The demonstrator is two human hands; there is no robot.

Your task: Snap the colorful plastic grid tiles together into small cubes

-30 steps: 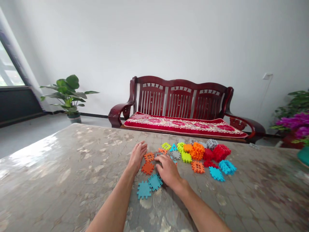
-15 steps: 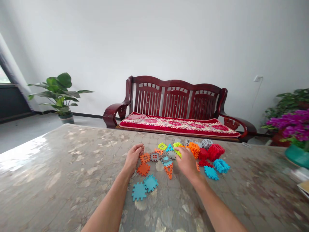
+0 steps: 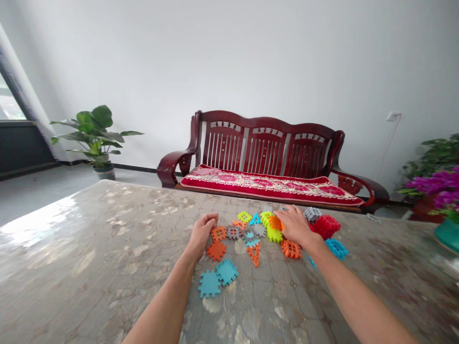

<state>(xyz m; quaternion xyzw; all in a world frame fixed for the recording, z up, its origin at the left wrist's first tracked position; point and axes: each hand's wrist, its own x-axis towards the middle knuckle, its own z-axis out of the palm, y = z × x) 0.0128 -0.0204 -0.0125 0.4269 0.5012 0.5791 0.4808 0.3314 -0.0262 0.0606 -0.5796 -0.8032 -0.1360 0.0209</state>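
Observation:
My left hand [image 3: 203, 232] rests on the table at the left of the toy pieces, its fingers curled together with nothing visible in them. Beside it lie an orange window-shaped piece [image 3: 218, 233] and an orange square piece [image 3: 216, 251]. My right hand [image 3: 296, 225] reaches palm down over the pile, fingers stretched out; it hides some of the pieces. Close to its fingertips are an orange piece [image 3: 275, 222] and yellow-green interlocking pieces [image 3: 274, 235]. Below its palm lies an orange lattice piece [image 3: 291, 249].
Two blue square pieces [image 3: 210, 284] lie nearest me. Grey window pieces [image 3: 233, 232] and an orange triangle [image 3: 254, 254] lie mid-table. Red pieces [image 3: 326, 226] and blue pieces [image 3: 337, 248] sit at the right. A wooden bench [image 3: 263, 143] stands behind the table [image 3: 107, 267].
My right hand has moved right and away from me, off the yellow-green pieces and over the pile. My left hand stays beside the orange pieces. The view has shifted slightly.

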